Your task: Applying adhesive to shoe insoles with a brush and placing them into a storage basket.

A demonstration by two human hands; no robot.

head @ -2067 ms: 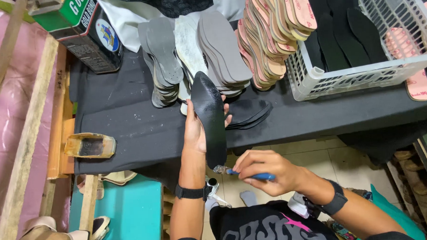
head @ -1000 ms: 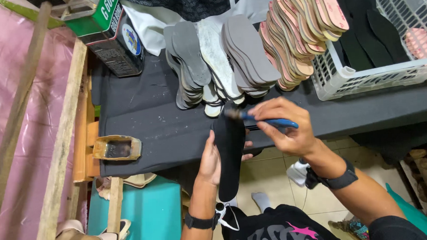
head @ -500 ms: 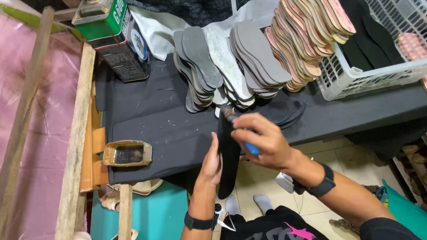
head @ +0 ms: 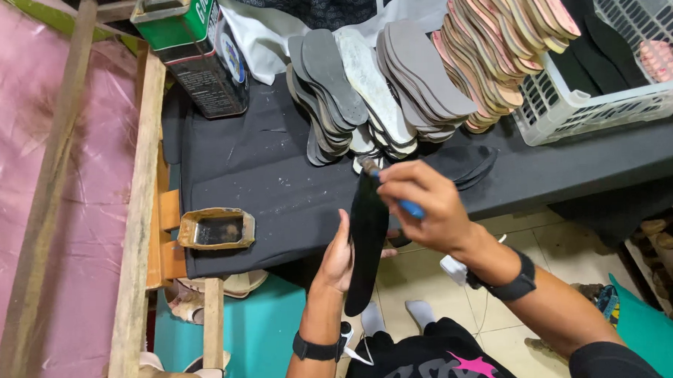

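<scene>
My left hand (head: 337, 257) holds a black shoe insole (head: 366, 236) upright from below, in front of the black-covered table (head: 261, 177). My right hand (head: 420, 205) grips a small brush with a blue handle (head: 409, 207); its bristle tip (head: 368, 167) touches the top end of the insole. Both wrists wear black bands.
Fanned stacks of grey soles (head: 370, 91) and tan-pink soles (head: 506, 38) lie at the table's back. A white plastic basket (head: 594, 105) with dark insoles stands right. A green-and-black tin can (head: 194, 56) is back left, a small open glue tin (head: 217, 229) at the front edge. Black insoles (head: 466, 162) lie flat.
The insole went from raised above the table to lower in front of it. My right hand brought the brush up from the bottom end to the insole's top end.
</scene>
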